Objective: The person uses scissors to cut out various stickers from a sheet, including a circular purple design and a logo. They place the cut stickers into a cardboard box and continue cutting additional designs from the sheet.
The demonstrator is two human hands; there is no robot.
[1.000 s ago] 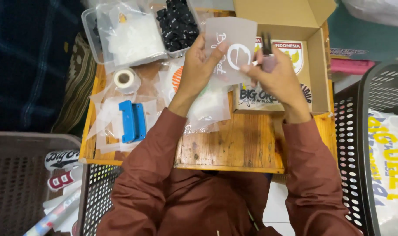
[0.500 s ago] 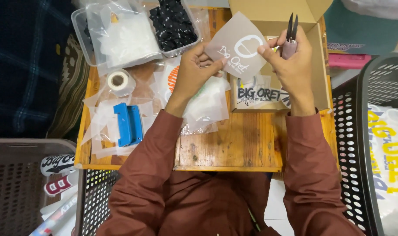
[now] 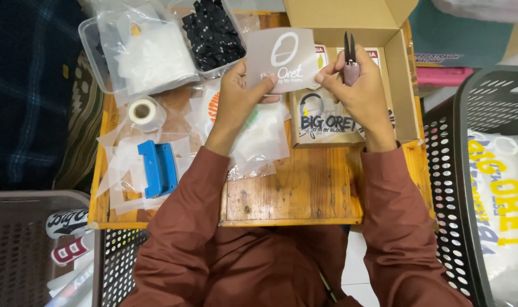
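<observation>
My left hand (image 3: 239, 94) pinches the lower left of a square translucent grey sheet (image 3: 284, 57) with white lettering, held up over the wooden table (image 3: 293, 193). My right hand (image 3: 355, 91) holds the sheet's right edge with its fingertips and also grips small black-bladed snips (image 3: 349, 57) with a pinkish handle, blades pointing away from me. Both hands hover above an open cardboard box (image 3: 350, 23) with printed stickers (image 3: 321, 119) inside.
A clear tub of white pieces (image 3: 139, 51) and a tub of black pieces (image 3: 213, 34) stand at the back left. A tape roll (image 3: 142, 111), a blue tool (image 3: 158, 167) and clear plastic bags (image 3: 259, 142) lie on the table. Dark perforated baskets (image 3: 446, 170) flank me.
Both hands have lifted the sheet and turned it more upright. The snips in my right hand now point straight away from me.
</observation>
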